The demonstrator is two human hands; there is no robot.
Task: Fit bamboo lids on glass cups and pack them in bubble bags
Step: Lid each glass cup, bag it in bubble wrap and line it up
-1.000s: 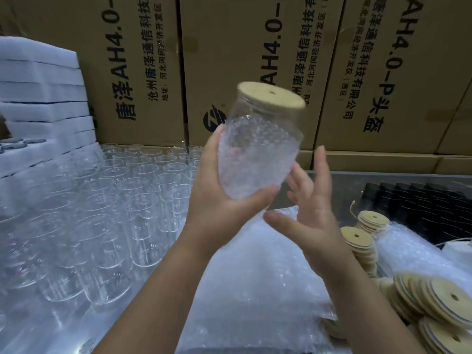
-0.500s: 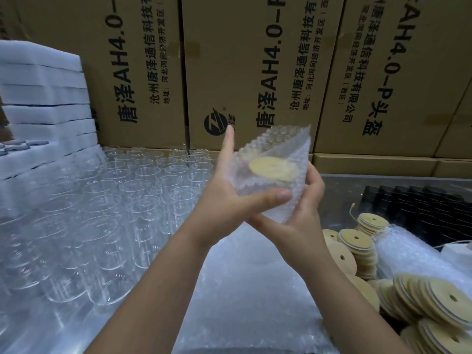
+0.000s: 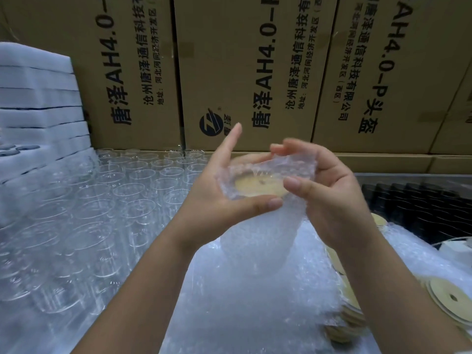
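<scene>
A glass cup with a round bamboo lid (image 3: 258,187) sits upright inside a clear bubble bag (image 3: 258,233), held above the table. My left hand (image 3: 224,198) grips the bag's upper left side, thumb across the front. My right hand (image 3: 329,200) pinches the bag's open top edge and pulls it over the lid. The cup's body is blurred behind the bubble film.
Rows of empty glass cups (image 3: 102,200) fill the left of the table. A pile of bubble bags (image 3: 242,302) lies under my hands. Loose bamboo lids (image 3: 449,297) lie at the right. White foam sheets (image 3: 38,103) are stacked at far left, cardboard boxes (image 3: 255,72) behind.
The bag has come up over the lidded cup. The cup has dropped lower, and my right hand has moved from under it to the bag's top edge.
</scene>
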